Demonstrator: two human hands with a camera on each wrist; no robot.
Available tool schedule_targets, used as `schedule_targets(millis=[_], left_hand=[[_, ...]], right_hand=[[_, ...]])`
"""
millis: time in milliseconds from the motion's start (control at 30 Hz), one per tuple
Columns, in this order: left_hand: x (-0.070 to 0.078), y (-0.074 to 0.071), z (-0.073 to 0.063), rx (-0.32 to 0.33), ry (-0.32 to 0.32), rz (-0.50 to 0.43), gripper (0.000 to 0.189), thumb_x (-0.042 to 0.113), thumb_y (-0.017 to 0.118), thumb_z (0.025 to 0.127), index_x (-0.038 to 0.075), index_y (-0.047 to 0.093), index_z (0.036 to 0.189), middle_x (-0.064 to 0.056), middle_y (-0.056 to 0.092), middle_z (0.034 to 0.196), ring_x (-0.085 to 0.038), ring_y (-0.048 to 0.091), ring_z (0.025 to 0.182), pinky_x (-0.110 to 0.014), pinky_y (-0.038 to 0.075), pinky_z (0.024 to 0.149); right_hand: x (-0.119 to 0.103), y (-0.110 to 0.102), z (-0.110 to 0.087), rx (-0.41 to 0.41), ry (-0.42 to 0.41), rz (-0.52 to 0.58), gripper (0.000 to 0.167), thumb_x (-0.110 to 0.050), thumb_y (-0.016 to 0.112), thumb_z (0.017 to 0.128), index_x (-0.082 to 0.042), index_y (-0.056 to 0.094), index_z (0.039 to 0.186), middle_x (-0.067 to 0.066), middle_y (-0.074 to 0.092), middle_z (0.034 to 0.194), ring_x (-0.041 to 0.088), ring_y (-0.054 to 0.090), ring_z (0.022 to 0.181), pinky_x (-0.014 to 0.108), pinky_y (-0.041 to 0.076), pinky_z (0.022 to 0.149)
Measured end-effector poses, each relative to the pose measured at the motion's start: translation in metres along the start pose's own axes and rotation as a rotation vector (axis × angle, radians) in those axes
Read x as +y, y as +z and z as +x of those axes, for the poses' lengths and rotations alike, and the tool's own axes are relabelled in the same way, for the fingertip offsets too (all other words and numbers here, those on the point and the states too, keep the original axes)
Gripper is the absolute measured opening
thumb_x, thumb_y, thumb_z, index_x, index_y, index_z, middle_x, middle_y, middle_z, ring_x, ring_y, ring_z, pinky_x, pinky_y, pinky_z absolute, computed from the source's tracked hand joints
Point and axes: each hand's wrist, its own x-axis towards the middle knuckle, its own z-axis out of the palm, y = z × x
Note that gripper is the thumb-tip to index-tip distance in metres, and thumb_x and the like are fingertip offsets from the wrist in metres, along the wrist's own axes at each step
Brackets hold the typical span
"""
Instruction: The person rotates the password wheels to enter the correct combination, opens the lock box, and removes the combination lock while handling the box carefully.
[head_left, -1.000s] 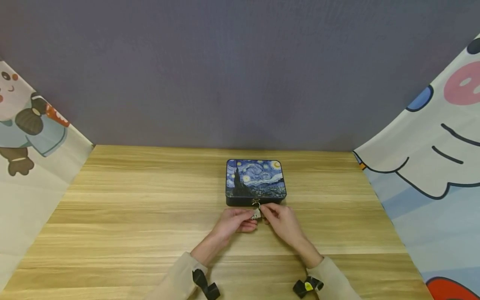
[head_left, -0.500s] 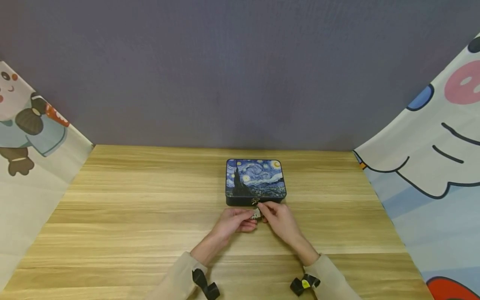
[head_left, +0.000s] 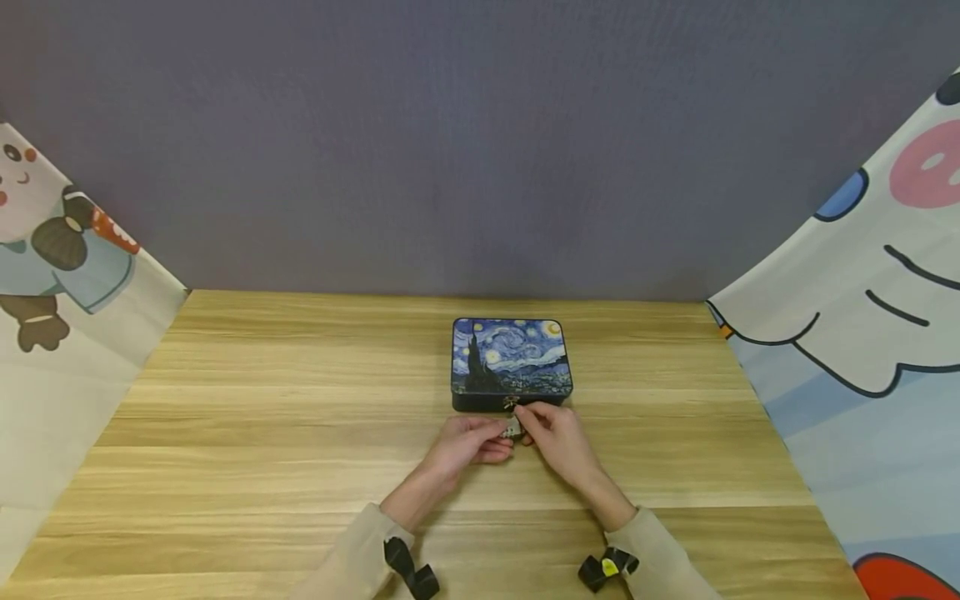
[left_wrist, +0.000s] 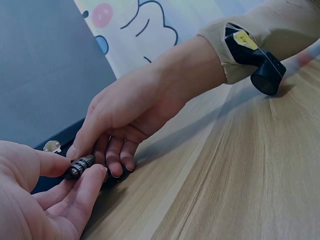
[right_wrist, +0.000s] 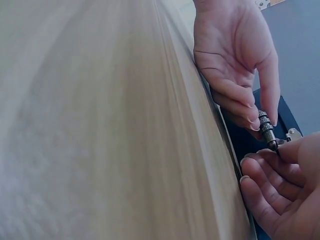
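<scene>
A small combination padlock with number dials is just in front of a tin box, whose lid bears a blue starry-night painting. My left hand pinches the padlock's body between thumb and fingers. At the other end, my right hand pinches at the shackle with thumb and index finger, which largely cover it. The dials show between the two hands in the left wrist view. The box's metal clasp stands right beside the fingertips in the right wrist view.
The box rests on a wood-grain table, near its back middle. A grey panel rises behind the table. Cartoon-printed cloths hang at the left and right. Both wrists carry black strapped cameras.
My right fingers have shifted slightly left and over the shackle, whose arc showed plainly a second ago. The left hand, padlock body and box stay nearly in place.
</scene>
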Motion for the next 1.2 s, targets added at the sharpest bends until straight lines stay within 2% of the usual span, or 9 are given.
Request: schedule_targets(millis=[167, 467, 933, 1200], left_hand=[[0.001, 0.000, -0.001, 0.005, -0.001, -0.003, 0.033, 0.009, 0.063, 0.102, -0.018, 0.063, 0.121, -0.011, 0.076, 0.086, -0.010, 0.073, 0.072, -0.024, 0.066, 0.075], [0.002, -0.004, -0.002, 0.015, 0.002, -0.004, 0.034, 0.009, 0.063, 0.102, -0.018, 0.062, 0.123, -0.019, 0.076, 0.095, -0.011, 0.073, 0.074, -0.026, 0.066, 0.078], [0.001, -0.009, -0.001, 0.026, 0.003, -0.001, 0.037, 0.009, 0.063, 0.102, -0.018, 0.060, 0.127, -0.014, 0.076, 0.093, -0.013, 0.074, 0.077, -0.027, 0.066, 0.081], [0.002, -0.010, -0.001, 0.023, 0.008, 0.008, 0.037, 0.011, 0.062, 0.102, -0.017, 0.061, 0.126, -0.012, 0.076, 0.092, -0.012, 0.073, 0.077, -0.028, 0.066, 0.082]], right_hand=[[-0.001, 0.000, 0.000, -0.004, 0.018, 0.031, 0.023, -0.018, 0.063, 0.105, -0.008, 0.077, 0.091, 0.001, 0.069, 0.067, 0.014, 0.066, 0.061, 0.021, 0.051, 0.052], [-0.001, 0.002, 0.000, -0.004, 0.040, 0.070, 0.025, -0.016, 0.063, 0.104, -0.007, 0.075, 0.084, 0.002, 0.069, 0.071, 0.015, 0.066, 0.060, 0.021, 0.055, 0.054], [0.000, 0.003, -0.001, 0.012, 0.076, 0.109, 0.026, -0.018, 0.065, 0.103, -0.004, 0.076, 0.084, 0.003, 0.071, 0.070, 0.013, 0.065, 0.057, 0.020, 0.053, 0.050], [-0.002, 0.004, -0.003, 0.022, 0.121, 0.156, 0.025, -0.017, 0.066, 0.103, -0.002, 0.077, 0.086, 0.009, 0.073, 0.073, 0.018, 0.066, 0.059, 0.020, 0.053, 0.051]])
